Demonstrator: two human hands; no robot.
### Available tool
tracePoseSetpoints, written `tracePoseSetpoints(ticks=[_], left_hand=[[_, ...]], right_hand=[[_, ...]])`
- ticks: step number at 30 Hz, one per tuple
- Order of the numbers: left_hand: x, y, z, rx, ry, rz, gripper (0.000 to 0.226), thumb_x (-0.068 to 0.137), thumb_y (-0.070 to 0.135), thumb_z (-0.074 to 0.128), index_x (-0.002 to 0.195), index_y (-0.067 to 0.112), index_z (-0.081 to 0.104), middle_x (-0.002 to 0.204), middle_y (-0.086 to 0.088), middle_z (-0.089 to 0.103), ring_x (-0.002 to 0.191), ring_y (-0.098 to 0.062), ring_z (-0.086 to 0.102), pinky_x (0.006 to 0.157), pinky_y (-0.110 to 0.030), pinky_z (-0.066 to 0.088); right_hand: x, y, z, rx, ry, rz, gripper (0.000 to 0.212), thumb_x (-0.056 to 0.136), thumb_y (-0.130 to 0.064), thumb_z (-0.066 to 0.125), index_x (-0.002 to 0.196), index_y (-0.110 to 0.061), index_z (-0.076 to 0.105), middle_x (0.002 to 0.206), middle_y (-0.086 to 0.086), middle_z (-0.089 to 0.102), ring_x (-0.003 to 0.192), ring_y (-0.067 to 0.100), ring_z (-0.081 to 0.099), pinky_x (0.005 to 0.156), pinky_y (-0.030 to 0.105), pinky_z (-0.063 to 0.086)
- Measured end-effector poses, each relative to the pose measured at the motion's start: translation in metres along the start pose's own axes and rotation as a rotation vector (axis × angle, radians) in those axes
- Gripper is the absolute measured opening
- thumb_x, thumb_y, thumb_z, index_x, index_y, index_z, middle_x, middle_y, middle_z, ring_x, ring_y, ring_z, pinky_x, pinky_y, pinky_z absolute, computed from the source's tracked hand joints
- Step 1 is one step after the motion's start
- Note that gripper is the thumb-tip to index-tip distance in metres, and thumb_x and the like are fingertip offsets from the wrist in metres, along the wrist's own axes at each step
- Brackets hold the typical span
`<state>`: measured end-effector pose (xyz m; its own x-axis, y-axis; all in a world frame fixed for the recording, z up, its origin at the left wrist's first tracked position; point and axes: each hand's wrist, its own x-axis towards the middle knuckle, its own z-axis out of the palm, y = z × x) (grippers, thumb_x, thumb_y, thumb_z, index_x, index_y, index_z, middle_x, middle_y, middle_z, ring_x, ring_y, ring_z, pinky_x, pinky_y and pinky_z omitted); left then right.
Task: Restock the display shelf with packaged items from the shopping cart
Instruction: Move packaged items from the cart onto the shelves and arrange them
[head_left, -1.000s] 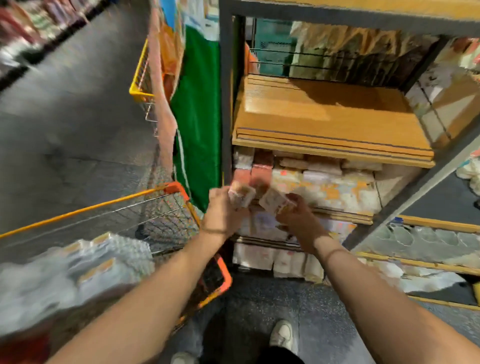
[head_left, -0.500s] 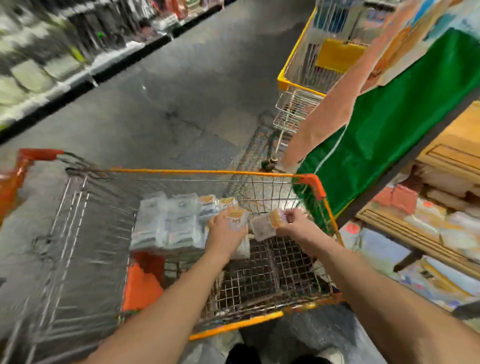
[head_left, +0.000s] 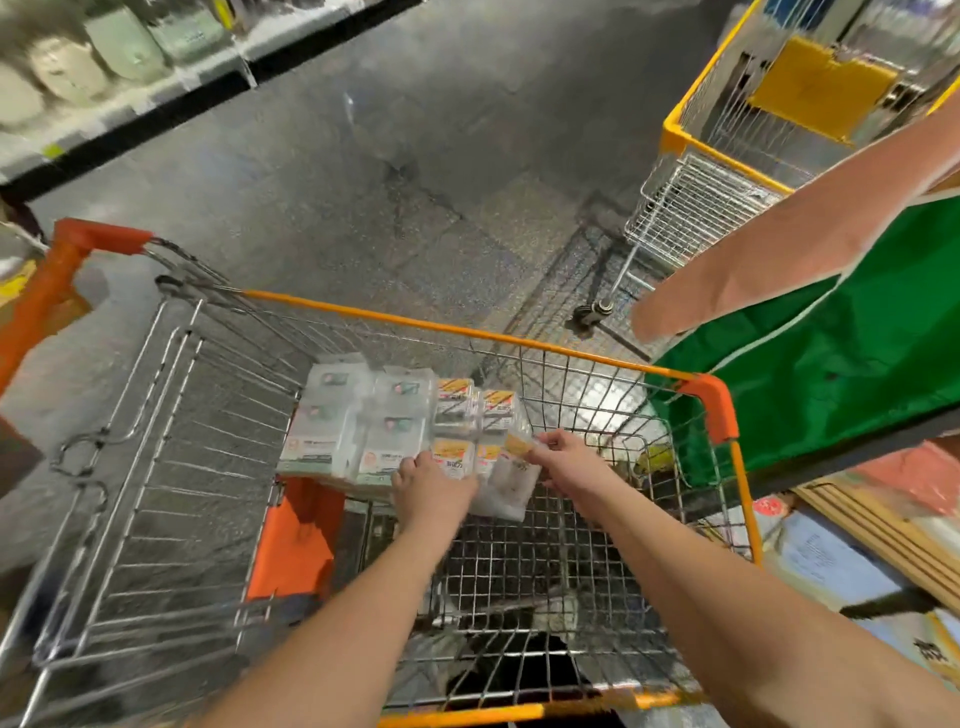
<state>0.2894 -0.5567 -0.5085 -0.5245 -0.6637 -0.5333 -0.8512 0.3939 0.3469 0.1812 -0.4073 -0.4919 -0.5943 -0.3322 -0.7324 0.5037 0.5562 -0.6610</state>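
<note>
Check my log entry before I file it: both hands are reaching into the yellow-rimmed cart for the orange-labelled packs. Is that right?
Not quite. The head view shows the left hand and right hand reaching into the orange-rimmed cart, on the orange-labelled packs. The yellow-rimmed cart stands apart, farther down the aisle.

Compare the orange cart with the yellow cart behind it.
The orange cart stands close, under both hands; the yellow cart stands farther up the aisle, untouched. The orange cart holds stacked packets; what the yellow cart holds is unclear. Trim differs: orange against yellow. Both have wire-mesh baskets.
</note>
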Motion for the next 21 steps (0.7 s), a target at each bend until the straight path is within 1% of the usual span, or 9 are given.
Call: tracePoseSetpoints(ticks=[4, 6, 8, 10, 12, 13, 16, 19, 21], left_hand=[[0.008, 0.005, 0.005, 0.023, 0.028, -0.009, 0.075, 0.084, 0.051, 0.062, 0.143, 0.011, 0.037, 0.142, -0.01, 0.041, 0.131, -0.03, 0.037, 0.112, -0.045, 0.033], [0.011, 0.007, 0.01, 0.025, 0.029, -0.009, 0.072, 0.084, 0.046, 0.062, 0.142, 0.011, 0.036, 0.141, -0.01, 0.041, 0.131, -0.03, 0.036, 0.112, -0.045, 0.032], [0.014, 0.008, 0.014, 0.033, 0.032, -0.018, 0.07, 0.083, 0.046, 0.062, 0.139, 0.012, 0.037, 0.14, -0.01, 0.042, 0.129, -0.03, 0.036, 0.11, -0.044, 0.033], [0.015, 0.009, 0.018, 0.041, 0.045, -0.026, 0.067, 0.083, 0.048, 0.061, 0.136, 0.014, 0.038, 0.138, -0.009, 0.043, 0.127, -0.03, 0.037, 0.107, -0.044, 0.034], [0.016, 0.011, 0.023, 0.062, 0.074, -0.032, 0.064, 0.084, 0.05, 0.06, 0.133, 0.015, 0.04, 0.136, -0.007, 0.046, 0.126, -0.028, 0.038, 0.106, -0.044, 0.032], [0.016, 0.012, 0.024, 0.072, 0.087, -0.032, 0.062, 0.084, 0.051, 0.059, 0.132, 0.015, 0.04, 0.135, -0.006, 0.047, 0.126, -0.028, 0.038, 0.106, -0.043, 0.032], [0.017, 0.013, 0.028, 0.087, 0.109, -0.034, 0.062, 0.085, 0.053, 0.058, 0.132, 0.016, 0.041, 0.134, -0.004, 0.048, 0.126, -0.026, 0.038, 0.106, -0.041, 0.03], [0.018, 0.011, 0.031, 0.077, 0.122, -0.043, 0.062, 0.084, 0.053, 0.06, 0.132, 0.017, 0.041, 0.134, -0.004, 0.049, 0.125, -0.025, 0.039, 0.104, -0.04, 0.031], [0.019, 0.011, 0.031, 0.069, 0.132, -0.048, 0.062, 0.085, 0.052, 0.06, 0.132, 0.017, 0.041, 0.134, -0.004, 0.049, 0.125, -0.025, 0.038, 0.104, -0.04, 0.032]], right_hand=[[0.028, -0.008, -0.003, -0.026, 0.019, -0.008, 0.038, 0.086, -0.031, 0.07, 0.119, -0.017, 0.055, 0.111, 0.01, 0.065, 0.078, 0.018, 0.055, 0.063, 0.03, 0.045], [0.042, -0.005, -0.003, -0.006, 0.015, 0.005, 0.037, 0.086, -0.029, 0.07, 0.118, -0.017, 0.057, 0.111, 0.009, 0.065, 0.093, 0.025, 0.062, 0.084, 0.044, 0.053], [0.054, -0.002, -0.001, -0.005, 0.01, 0.007, 0.037, 0.085, -0.027, 0.07, 0.118, -0.018, 0.059, 0.11, 0.006, 0.065, 0.102, 0.026, 0.063, 0.096, 0.049, 0.051], [0.061, -0.003, 0.001, 0.021, 0.031, -0.004, 0.04, 0.085, -0.027, 0.069, 0.121, -0.015, 0.058, 0.11, 0.004, 0.065, 0.093, 0.022, 0.062, 0.084, 0.041, 0.055], [0.069, -0.005, 0.004, 0.051, 0.053, -0.012, 0.047, 0.084, -0.029, 0.07, 0.125, -0.013, 0.054, 0.111, 0.004, 0.064, 0.08, 0.017, 0.055, 0.066, 0.031, 0.046], [0.073, -0.005, 0.004, 0.063, 0.064, -0.015, 0.051, 0.083, -0.031, 0.071, 0.127, -0.014, 0.053, 0.113, 0.005, 0.063, 0.077, 0.015, 0.053, 0.063, 0.029, 0.043], [0.083, -0.007, 0.005, 0.106, 0.079, -0.015, 0.055, 0.081, -0.032, 0.074, 0.127, -0.014, 0.05, 0.115, 0.006, 0.062, 0.075, 0.013, 0.052, 0.063, 0.028, 0.042], [0.089, -0.005, 0.007, 0.147, 0.114, -0.042, 0.049, 0.08, -0.031, 0.077, 0.117, -0.011, 0.052, 0.109, 0.008, 0.063, 0.085, 0.016, 0.056, 0.076, 0.032, 0.048], [0.091, -0.007, 0.01, 0.164, 0.139, -0.044, 0.049, 0.079, -0.033, 0.078, 0.114, -0.011, 0.052, 0.102, 0.008, 0.063, 0.083, 0.017, 0.056, 0.079, 0.036, 0.05]])
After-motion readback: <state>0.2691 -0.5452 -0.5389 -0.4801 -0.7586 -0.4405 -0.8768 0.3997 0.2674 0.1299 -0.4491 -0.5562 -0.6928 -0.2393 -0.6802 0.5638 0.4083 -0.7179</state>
